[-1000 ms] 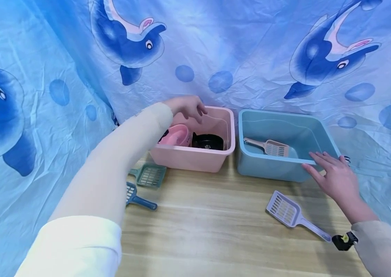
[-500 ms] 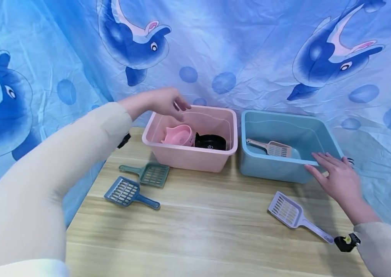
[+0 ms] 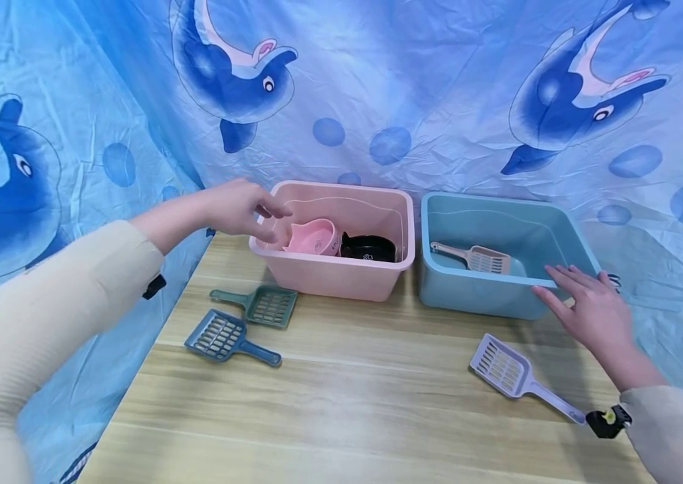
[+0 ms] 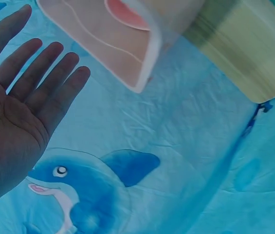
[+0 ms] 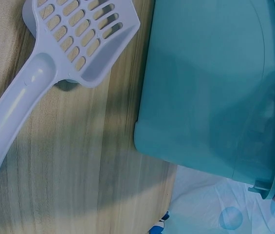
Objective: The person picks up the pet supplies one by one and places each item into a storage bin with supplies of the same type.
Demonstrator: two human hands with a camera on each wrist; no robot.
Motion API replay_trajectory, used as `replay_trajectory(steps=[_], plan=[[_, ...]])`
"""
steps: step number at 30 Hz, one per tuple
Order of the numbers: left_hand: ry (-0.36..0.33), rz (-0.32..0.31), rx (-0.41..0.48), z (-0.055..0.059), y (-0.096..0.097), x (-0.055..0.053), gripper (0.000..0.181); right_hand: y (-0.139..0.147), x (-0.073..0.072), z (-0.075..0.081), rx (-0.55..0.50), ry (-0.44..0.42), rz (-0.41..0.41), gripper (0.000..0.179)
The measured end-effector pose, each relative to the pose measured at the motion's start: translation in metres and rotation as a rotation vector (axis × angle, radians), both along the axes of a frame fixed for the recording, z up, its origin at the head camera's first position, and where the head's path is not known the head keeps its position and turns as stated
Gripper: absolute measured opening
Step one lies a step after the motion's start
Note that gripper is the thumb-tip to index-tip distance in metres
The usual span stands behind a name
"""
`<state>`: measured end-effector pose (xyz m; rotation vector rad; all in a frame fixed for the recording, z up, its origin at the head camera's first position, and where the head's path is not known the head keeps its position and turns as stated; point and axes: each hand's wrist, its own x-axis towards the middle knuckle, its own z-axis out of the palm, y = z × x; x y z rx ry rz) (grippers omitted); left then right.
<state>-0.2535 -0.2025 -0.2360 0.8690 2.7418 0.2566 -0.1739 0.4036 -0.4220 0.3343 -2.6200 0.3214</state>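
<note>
My left hand [image 3: 241, 207] is beside the left end of the pink bin [image 3: 329, 275], its fingertips overlapping the rim in the head view. In the left wrist view its palm [image 4: 13, 131] is bare and the fingers are spread. Inside the pink bin sit a pink cat-eared bowl [image 3: 312, 236] and a black bowl [image 3: 368, 248]. My right hand [image 3: 598, 316] rests on the front right rim of the blue bin [image 3: 474, 292], fingers extended. A pale pink litter scoop [image 3: 487, 260] lies in that bin. Before it, a lilac litter scoop [image 3: 505, 366] lies on the table.
On the left of the wooden table [image 3: 347, 403] lie a green litter scoop [image 3: 269, 306] and a blue litter scoop [image 3: 220, 336]. Behind both bins hangs a blue dolphin-print sheet [image 3: 438, 87], which also runs down the left side.
My left hand has drawn back leftward from over the pink bin to its left end, uncovering the bowls and the scoops on the left. The right hand stays on the blue bin's rim.
</note>
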Motion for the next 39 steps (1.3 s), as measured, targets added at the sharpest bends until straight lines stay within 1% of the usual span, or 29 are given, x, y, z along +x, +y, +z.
replay_trajectory(steps=[3, 7, 11, 15, 20, 23, 27, 31, 36, 39], plan=[[-0.005, 0.013, 0.014, -0.006, -0.01, 0.011, 0.051, -0.001, -0.001, 0.0, -0.002, 0.019, 0.009, 0.058], [-0.046, 0.023, 0.03, -0.016, -0.021, 0.022, 0.053, -0.001, -0.001, 0.0, -0.002, 0.02, 0.008, 0.058], [-0.08, 0.037, 0.031, -0.027, -0.034, 0.029, 0.053, 0.0, -0.001, 0.0, 0.005, -0.007, -0.004, 0.058], [-0.09, 0.053, 0.003, -0.036, -0.048, 0.031, 0.055, 0.001, -0.002, 0.001, 0.008, -0.025, -0.012, 0.058], [-0.103, 0.07, -0.015, -0.05, -0.063, 0.03, 0.056, 0.0, -0.001, 0.001, 0.009, -0.018, -0.015, 0.058], [-0.1, 0.082, -0.003, -0.06, -0.07, 0.031, 0.055, 0.0, -0.002, 0.001, 0.013, -0.034, -0.019, 0.059], [-0.103, 0.118, 0.02, -0.073, -0.079, 0.032, 0.057, -0.001, -0.003, 0.001, 0.015, -0.055, -0.028, 0.06], [-0.102, 0.143, 0.053, -0.087, -0.089, 0.031, 0.057, -0.001, -0.004, 0.0, 0.013, -0.052, -0.029, 0.06], [-0.072, 0.151, 0.108, -0.103, -0.102, 0.031, 0.055, 0.0, -0.005, -0.001, 0.009, -0.044, -0.023, 0.059], [-0.053, 0.163, 0.115, -0.111, -0.108, 0.031, 0.055, 0.0, -0.005, -0.001, 0.012, -0.043, -0.022, 0.06]])
